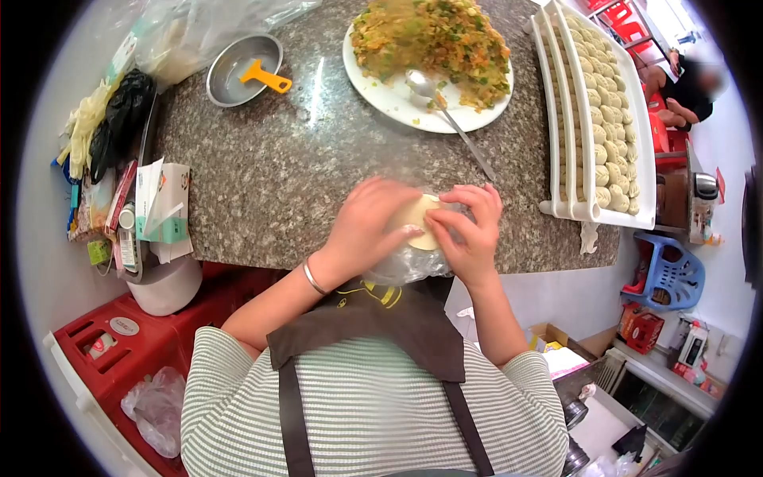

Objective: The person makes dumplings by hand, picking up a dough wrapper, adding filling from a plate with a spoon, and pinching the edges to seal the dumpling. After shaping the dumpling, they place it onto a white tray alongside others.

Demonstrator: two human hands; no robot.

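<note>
A round, pale dough wrapper (418, 221) is held between my two hands near the front edge of the counter. My left hand (367, 224) grips its left side, thumb at the near edge, with the fingers slightly blurred. On the opposite side, my right hand (469, 232) pinches the wrapper's right edge between thumb and fingers. Clear plastic (409, 266) lies beneath the wrapper, close to my apron. Beyond my hands, a white plate (389, 99) carries a heap of chopped filling (445, 44). A metal spoon (457, 127) rests on the plate, its handle reaching over the rim.
Stacked white trays (592, 208) with rows of pleated buns (608, 119) stand at the right. A metal bowl (230, 67) with a yellow-handled tool (266, 77) sits at the back left. Bags and a tissue box (165, 203) line the left edge. Another person sits far right.
</note>
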